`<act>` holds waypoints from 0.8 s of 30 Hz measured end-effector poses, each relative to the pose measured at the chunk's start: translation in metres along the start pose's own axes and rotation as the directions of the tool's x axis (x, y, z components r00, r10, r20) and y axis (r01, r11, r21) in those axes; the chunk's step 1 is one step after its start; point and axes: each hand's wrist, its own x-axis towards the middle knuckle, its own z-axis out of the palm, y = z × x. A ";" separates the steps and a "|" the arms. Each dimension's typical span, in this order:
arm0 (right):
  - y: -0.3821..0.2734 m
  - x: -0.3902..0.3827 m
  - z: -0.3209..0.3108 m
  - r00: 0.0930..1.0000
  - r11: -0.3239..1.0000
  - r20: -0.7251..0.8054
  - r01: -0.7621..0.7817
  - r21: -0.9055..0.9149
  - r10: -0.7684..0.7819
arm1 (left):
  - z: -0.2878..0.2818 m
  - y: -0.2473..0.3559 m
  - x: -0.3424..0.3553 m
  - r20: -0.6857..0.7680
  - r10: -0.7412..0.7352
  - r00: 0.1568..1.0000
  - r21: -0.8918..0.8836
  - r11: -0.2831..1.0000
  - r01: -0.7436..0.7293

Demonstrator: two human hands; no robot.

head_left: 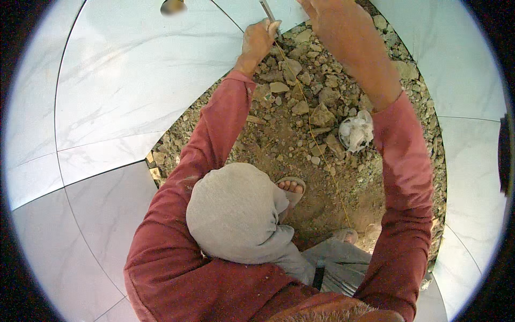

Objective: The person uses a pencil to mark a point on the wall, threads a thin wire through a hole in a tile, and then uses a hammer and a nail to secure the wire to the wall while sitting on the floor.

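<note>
Metal strip: a narrow, straight, grey metal strip (pixel 267 11) at the top of the view, slanting up from the left hand to the upper picture edge, close beside the tile edge.
Left hand: the left hand (pixel 259 40) is closed around the strip's lower part, thumb toward the rubble side.
Right hand: the right hand (pixel 328 13) reaches to the upper picture edge, apart from the left one; its fingertips are cut off, so how far open it is, or what it holds, I cannot tell.
Line: a thin yellow string (pixel 311 129) runs from just below the left hand across the rubble and down toward the feet.
Ground: a bed of loose grey-brown stones and rubble (pixel 322 115), coarser near the hands, with finer brown soil nearer the body.
Tile edges: glossy white marbled floor tiles (pixel 134 91) border the rubble on the left with a straight slanting edge; similar white tiles (pixel 466 145) border it on the right.
Moving room: the rubble opens between both forearms; the bent knee in grey trousers (pixel 230 212) sits right beside the left red sleeve (pixel 220 126).
Loose item: a crumpled white plastic bag (pixel 355 132) lies on the stones, just beside the right forearm.
Foot: a sandalled foot (pixel 291 188) rests on the soil, near the string.
Tile hole: a round hole (pixel 173 6) pierces the left tiling, near the upper picture edge.
</note>
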 end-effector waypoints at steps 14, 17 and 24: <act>0.033 -0.003 0.051 0.981 0.995 -0.173 0.093 0.027 -0.087 | 0.001 0.019 0.002 0.081 -0.071 0.994 -0.051 0.996 0.075; 0.011 0.010 0.035 0.984 0.992 -0.172 0.057 0.113 -0.037 | -0.005 -0.006 -0.006 0.016 -0.044 0.999 -0.020 0.999 0.044; 0.017 -0.010 0.051 0.987 0.995 -0.141 0.060 -0.074 -0.070 | 0.004 0.006 -0.001 0.040 -0.033 0.999 -0.054 0.998 0.035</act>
